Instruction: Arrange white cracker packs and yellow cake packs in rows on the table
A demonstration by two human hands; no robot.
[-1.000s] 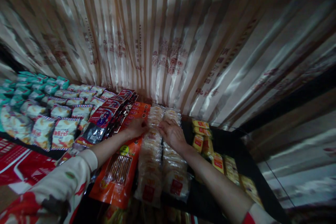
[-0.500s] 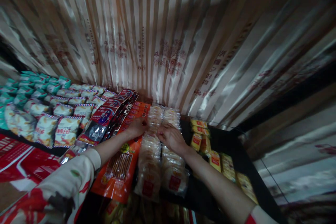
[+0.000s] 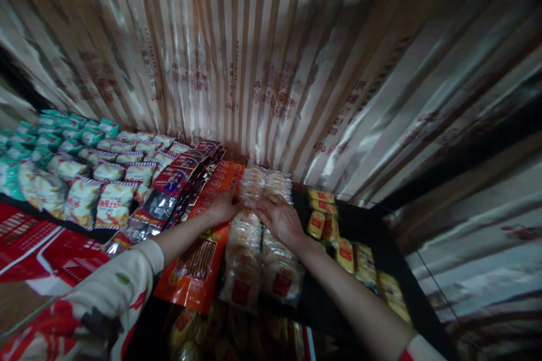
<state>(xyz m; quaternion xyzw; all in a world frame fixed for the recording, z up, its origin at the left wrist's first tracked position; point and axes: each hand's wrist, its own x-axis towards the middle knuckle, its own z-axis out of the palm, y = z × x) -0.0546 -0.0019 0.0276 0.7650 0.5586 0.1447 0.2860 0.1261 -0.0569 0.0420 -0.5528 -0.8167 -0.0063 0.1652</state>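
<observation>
Two columns of clear-wrapped round crackers lie side by side on the black tabletop, red labels on the nearest packs. My left hand reaches to the left column, its fingers curled at a cracker pack about two-thirds of the way up. Opposite it, my right hand lies over the right column with fingers bent together, touching the same pack's right side. The fingertips of both hands are partly hidden by the wrappers and dim light. Under my left forearm is an orange snack bag with brown sticks in its window.
Dark red-and-blue packets overlap left of the orange bag. White snack bags and green bags stand in rows farther left. Yellow packs lie at right on the black table. A striped curtain hangs behind.
The view has shifted slightly, so the goods at left appear a little higher and farther right. Both hands stay at the cracker packs, with the fingers moving only slightly.
</observation>
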